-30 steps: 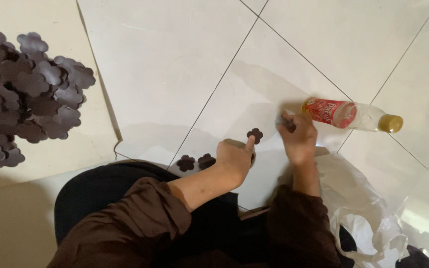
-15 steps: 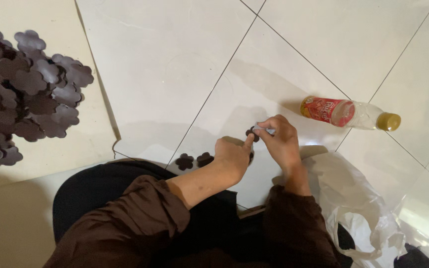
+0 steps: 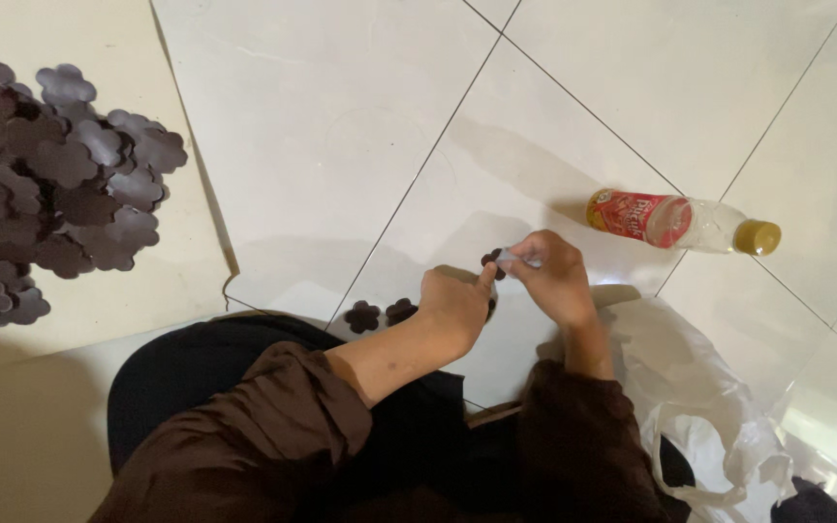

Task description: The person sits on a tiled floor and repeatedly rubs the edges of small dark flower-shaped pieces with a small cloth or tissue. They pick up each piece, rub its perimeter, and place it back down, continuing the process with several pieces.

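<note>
On the far left a heap of dark flower-shaped cutouts [image 3: 36,184] lay on a cream sheet [image 3: 99,349] spread over the floor. They overlapped too thickly to count; there were plainly several dozen, and by the look of it this was the larger share of the pieces, though whether it was stock or finished work could not be told.

Nearer the middle, two loose flower cutouts [image 3: 380,314] lay side by side on the white floor tiles [image 3: 341,116], just beyond the person's dark lap and just left of the left hand [image 3: 457,305]. That hand's grip was pressed together, thumb and forefinger pinching a single flower piece [image 3: 489,260] at its edge, held up off the tiles. Judging from that, one piece was in work, two had been set down close by, and the heap stood apart.

The right hand [image 3: 554,281] met the left over that same piece. Its fingers were closed in a pinch on a small pale tube-like object [image 3: 508,258], the tip touching the flower; what it was could not be made out.

Further right, one plastic bottle with a red label and yellow cap [image 3: 680,221] lay on its side on the tiles, well apart from the hands. One white plastic bag [image 3: 699,407] lay crumpled by the right forearm.
</note>
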Demonstrator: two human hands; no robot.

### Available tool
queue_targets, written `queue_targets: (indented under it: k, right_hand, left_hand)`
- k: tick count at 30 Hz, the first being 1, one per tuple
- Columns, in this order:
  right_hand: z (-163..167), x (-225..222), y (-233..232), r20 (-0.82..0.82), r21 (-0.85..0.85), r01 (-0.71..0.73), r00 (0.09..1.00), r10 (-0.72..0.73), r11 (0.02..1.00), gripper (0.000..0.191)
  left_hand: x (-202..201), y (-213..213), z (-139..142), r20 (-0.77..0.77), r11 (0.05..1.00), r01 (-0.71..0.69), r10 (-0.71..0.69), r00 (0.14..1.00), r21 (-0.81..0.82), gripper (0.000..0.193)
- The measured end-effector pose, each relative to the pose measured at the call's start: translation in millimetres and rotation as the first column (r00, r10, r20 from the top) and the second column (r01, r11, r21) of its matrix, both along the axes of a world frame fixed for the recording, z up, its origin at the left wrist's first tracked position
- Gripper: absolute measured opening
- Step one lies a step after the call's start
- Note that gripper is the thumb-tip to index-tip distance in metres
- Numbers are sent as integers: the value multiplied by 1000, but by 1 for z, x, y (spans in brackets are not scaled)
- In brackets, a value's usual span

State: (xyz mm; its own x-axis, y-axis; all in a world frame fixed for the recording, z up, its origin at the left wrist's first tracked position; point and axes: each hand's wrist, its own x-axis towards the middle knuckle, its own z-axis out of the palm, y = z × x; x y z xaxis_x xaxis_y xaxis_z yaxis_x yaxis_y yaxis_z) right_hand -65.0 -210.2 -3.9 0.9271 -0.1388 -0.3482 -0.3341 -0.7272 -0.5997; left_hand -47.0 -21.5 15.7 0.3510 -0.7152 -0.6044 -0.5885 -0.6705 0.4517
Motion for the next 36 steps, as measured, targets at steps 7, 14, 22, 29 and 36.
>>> queue_targets:
  k: [7, 14, 22, 29, 36]
  right_hand:
    - [1, 2, 4, 78, 42, -7, 997, 4, 999, 16]
    - [0, 4, 3, 74, -83, 109, 992, -103, 991, 23]
    - [5, 5, -14, 303, -167, 83, 952, -29, 982, 18]
    - [11, 9, -11, 310, -246, 121, 950, -40, 962, 17]
    - [14, 8, -8, 177, -222, 190, 972, -153, 956, 21]
  left_hand:
    - [3, 0, 4, -20, 1000, -21, 21, 1000, -2, 104]
    - [0, -2, 0, -7, 1000, -10, 10, 1000, 4, 104]
    - [16, 1, -8, 90, 941, -90, 126, 988, -326, 33]
    - [33, 7, -17, 233, 675, -232, 523, 819, -700, 33]
    - [36, 6, -18, 246, 643, -230, 562, 790, -731, 20]
